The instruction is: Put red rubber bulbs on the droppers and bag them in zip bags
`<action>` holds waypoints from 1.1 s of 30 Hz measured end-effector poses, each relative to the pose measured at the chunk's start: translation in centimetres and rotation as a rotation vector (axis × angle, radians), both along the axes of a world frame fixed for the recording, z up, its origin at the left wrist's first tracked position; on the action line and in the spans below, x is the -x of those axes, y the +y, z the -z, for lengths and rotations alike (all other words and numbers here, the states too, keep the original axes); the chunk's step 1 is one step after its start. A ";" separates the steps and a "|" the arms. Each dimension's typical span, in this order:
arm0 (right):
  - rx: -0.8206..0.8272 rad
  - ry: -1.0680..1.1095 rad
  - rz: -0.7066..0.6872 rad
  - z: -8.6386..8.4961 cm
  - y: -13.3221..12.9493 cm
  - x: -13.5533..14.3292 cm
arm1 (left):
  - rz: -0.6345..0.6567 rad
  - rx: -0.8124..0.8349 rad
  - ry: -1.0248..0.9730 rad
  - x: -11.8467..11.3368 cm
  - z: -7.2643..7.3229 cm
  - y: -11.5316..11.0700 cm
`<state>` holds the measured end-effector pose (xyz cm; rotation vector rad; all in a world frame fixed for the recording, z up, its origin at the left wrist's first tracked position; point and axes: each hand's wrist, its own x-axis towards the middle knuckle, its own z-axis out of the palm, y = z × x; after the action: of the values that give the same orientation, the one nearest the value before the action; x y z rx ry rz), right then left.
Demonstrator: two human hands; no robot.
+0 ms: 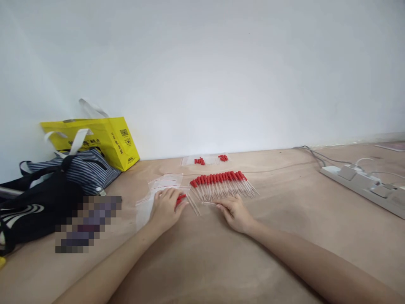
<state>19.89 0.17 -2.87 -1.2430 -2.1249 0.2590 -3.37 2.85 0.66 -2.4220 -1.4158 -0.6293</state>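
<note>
We note a row of red-topped droppers (221, 183) on the counter (253, 270), just beyond the right hand (236, 213) and reaching toward the left. They lie side by side, red ends away from the hands and stems toward us; we judge this keeps them even and easy to tell apart. Loose clear tubes (194, 205) lie between the hands, probably placed there so either can reach them. Plastic bags (142, 213) spread under and to the left of the left hand (166, 207). Farther off, past the row, we see a clear packet (209, 160) with more red pieces, perhaps set back to leave working room.

Hands: the right is closed, thumb and fingertips pinching a thin tube (208, 203) that points toward the left hand; we take the end hold as a way of leaving its tip free. The left is half open, fingers curved over red tops (179, 199) by the thumb; we cannot tell whether it grips them or only touches.
</note>
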 end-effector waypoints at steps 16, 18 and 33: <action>-0.050 -0.064 0.013 0.3 -0.4 -1.0 | 0.044 0.143 -0.229 -1.5 0.9 -0.4; -0.062 -0.076 -0.003 0.2 -0.4 -0.8 | 0.085 0.152 -0.235 -2.6 1.2 -0.9; -0.035 -0.110 -0.069 -0.3 -1.0 0.3 | 0.143 0.079 -0.313 -3.9 2.3 -1.8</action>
<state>19.55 -0.80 -2.58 -1.1892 -2.2593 0.1862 0.51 1.09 -1.68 -2.5911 -1.4083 -1.0439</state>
